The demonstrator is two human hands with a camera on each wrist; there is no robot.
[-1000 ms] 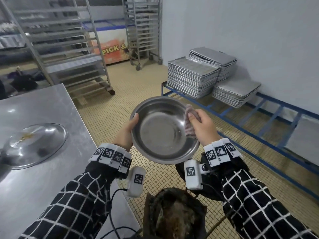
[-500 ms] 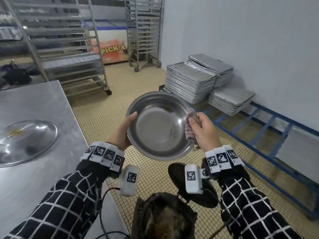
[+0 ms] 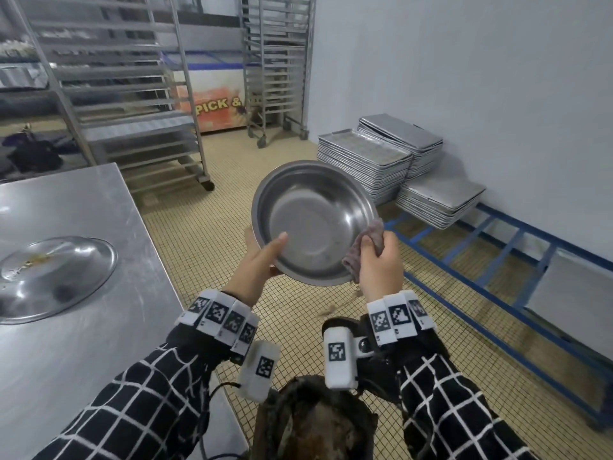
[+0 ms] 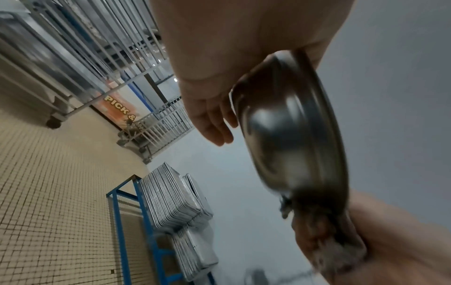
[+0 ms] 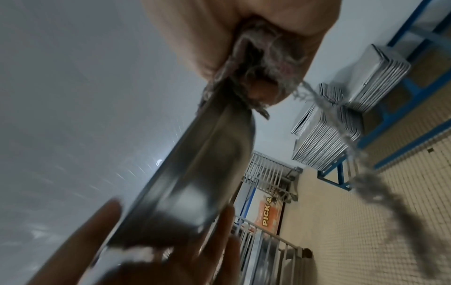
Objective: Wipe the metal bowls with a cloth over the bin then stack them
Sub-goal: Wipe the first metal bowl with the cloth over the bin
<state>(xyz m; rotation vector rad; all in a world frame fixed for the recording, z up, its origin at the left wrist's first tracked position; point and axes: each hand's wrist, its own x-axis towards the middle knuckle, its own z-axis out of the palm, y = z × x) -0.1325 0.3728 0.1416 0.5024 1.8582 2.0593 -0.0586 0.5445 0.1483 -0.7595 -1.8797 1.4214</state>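
Note:
I hold a round metal bowl (image 3: 318,224) tilted toward me above the floor, just beyond the dark bin (image 3: 315,423) at the bottom of the head view. My left hand (image 3: 262,260) grips its left rim, thumb inside and fingers behind on the underside (image 4: 280,135). My right hand (image 3: 378,263) pinches a grey-pink cloth (image 3: 363,250) over the bowl's right rim; the cloth (image 5: 263,63) wraps the rim edge (image 5: 195,173), with loose threads hanging down. A second metal bowl (image 3: 53,277) lies upside down on the steel table (image 3: 83,360) at the left.
Stacks of metal baking trays (image 3: 365,167) sit on a low blue frame (image 3: 497,293) along the right wall. Wheeled tray racks (image 3: 126,94) stand at the back, with an orange-fronted chest (image 3: 219,107) behind them. Tiled floor (image 3: 199,244) lies between table and frame.
The bowl has tilted more toward me and my left thumb has come further inside its rim. The right hand with the cloth slid down the right rim toward the lower edge.

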